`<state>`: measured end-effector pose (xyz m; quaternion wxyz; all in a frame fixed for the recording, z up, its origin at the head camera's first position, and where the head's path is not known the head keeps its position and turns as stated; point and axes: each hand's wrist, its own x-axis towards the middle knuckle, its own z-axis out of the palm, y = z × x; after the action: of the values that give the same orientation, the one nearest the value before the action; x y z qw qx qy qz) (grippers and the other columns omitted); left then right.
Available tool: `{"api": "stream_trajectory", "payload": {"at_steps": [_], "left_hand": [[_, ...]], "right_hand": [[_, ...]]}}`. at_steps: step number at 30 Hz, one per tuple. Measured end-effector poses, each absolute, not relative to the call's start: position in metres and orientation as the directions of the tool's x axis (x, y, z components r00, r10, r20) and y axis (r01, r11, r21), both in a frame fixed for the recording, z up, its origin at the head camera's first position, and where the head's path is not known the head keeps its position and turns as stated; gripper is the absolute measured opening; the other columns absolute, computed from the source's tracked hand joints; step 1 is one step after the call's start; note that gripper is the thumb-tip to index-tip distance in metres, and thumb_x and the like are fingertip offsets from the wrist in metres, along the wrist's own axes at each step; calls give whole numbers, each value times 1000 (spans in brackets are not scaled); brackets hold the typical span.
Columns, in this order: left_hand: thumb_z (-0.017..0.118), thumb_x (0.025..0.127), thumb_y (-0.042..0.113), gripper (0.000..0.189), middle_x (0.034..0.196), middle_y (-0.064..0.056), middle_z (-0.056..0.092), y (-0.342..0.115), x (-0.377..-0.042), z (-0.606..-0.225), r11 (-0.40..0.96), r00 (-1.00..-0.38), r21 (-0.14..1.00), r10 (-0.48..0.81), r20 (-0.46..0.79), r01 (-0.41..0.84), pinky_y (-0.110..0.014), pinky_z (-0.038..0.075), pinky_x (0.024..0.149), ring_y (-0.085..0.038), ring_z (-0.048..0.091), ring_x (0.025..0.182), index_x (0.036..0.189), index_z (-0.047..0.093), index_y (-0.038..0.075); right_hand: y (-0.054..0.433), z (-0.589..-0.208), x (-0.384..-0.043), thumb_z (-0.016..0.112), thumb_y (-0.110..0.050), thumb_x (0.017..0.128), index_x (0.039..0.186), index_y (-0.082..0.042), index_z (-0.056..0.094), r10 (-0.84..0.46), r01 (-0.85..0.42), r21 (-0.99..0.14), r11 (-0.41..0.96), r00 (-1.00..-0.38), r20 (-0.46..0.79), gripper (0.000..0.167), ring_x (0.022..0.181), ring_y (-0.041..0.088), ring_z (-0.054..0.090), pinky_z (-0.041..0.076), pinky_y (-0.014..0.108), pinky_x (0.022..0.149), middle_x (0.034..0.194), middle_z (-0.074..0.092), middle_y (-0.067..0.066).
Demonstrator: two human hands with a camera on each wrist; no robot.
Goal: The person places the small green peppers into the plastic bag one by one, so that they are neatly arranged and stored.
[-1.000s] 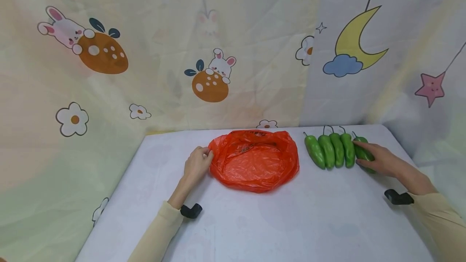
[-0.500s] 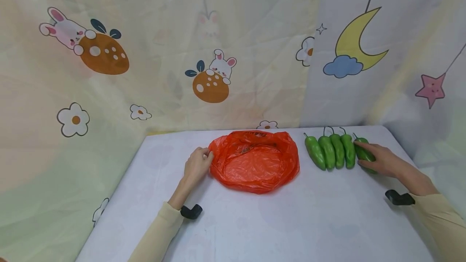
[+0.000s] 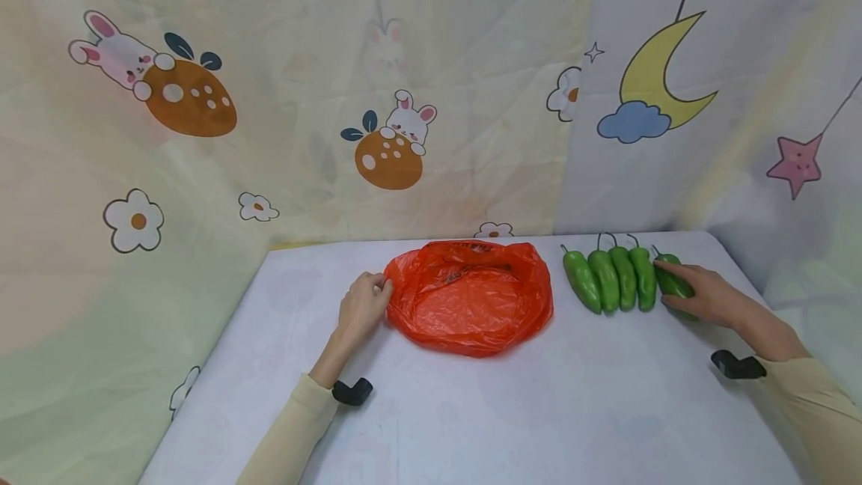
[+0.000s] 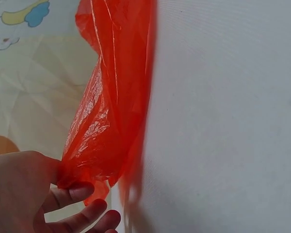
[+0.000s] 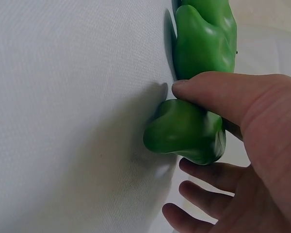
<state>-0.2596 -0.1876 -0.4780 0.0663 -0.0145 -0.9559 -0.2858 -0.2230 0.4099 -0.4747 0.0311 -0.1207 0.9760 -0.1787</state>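
Observation:
A red plastic bag (image 3: 468, 313) lies spread on the white table with its mouth facing up. At its left edge my left hand (image 3: 362, 309) pinches the rim between thumb and index finger; the left wrist view shows the film (image 4: 119, 97) drawn up from that grip. Over on the right, my right hand (image 3: 714, 299) holds the rightmost green pepper (image 3: 673, 284), thumb on one side and index finger on the other. That pepper (image 5: 184, 131) rests on the table in the right wrist view, the other fingers spread beside it.
Several more green peppers (image 3: 625, 279) lie side by side between the bag and my right hand, stems pointing away. A printed cloth (image 3: 471, 96) hangs behind the white table (image 3: 512, 418) and down both its sides.

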Motion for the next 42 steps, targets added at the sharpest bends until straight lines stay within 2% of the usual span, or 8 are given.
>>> {"api": "stream_trajectory", "payload": {"at_steps": [12,26,35,42], "left_hand": [[52,98,32,29,93,-8,60,-191,-260,-481,847,-990,528,-13,142,65,-31,40,59,-22,54,76,79,67,15],[55,98,31,27,95,-8,62,-191,-260,-482,843,-992,536,-24,126,47,-30,43,60,-22,55,78,88,71,12],[55,97,30,27,95,-9,62,-190,-261,-481,843,-991,536,-21,130,52,-29,42,58,-22,54,76,85,70,11],[56,98,31,26,100,-9,65,-188,-261,-482,845,-991,533,-29,132,46,-30,46,62,-23,55,81,90,71,11]], "right_hand": [[409,-473,-224,72,-18,89,143,11,39,-246,-233,-349,908,-969,7,69,111,58,52,46,65,88,129,46,47],[407,-469,-222,71,-21,90,144,10,38,-210,-191,-348,918,-978,-16,70,111,58,51,46,66,87,132,41,48],[410,-466,-221,70,-21,90,146,9,36,-191,-168,-348,922,-981,-31,72,107,57,52,48,63,83,131,39,49],[410,-461,-221,69,-20,89,146,8,35,-188,-166,-354,921,-982,-28,72,107,58,51,48,64,83,131,38,49]]}}
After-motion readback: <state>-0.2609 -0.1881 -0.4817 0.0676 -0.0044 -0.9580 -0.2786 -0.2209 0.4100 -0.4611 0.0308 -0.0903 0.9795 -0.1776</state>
